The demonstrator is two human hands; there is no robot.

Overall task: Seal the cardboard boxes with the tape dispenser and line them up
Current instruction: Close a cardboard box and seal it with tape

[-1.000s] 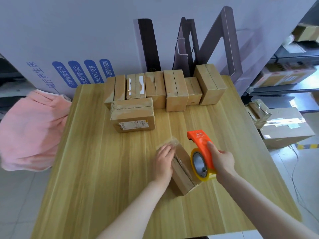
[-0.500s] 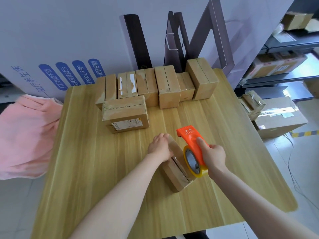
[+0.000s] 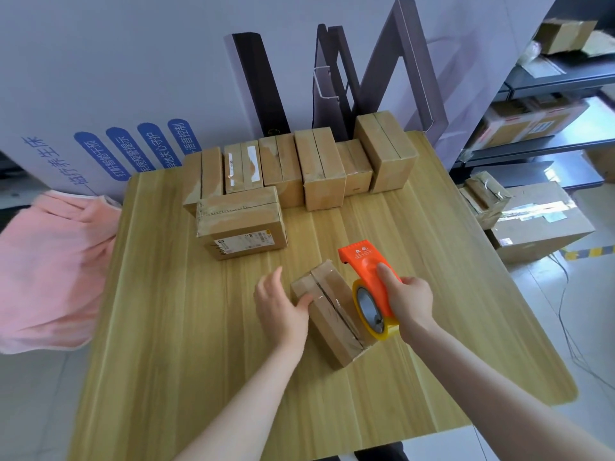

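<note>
One small brown cardboard box (image 3: 327, 314) is sat mid-table on the light wooden table (image 3: 166, 311), steadied by the left hand (image 3: 283, 306), fingers straight against its side. The orange plastic tape dispenser (image 3: 369, 277) is gripped by the right hand (image 3: 407, 301), right up against the box.

Bare desk (image 3: 159, 311) lies open left and near. A row of boxes (image 3: 319, 168) blocks the far edge, a labelled box (image 3: 243, 221) before it.

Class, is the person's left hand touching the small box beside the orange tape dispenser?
Touching. The head view shows the left hand against the small box, thumb lying on its top.
</note>
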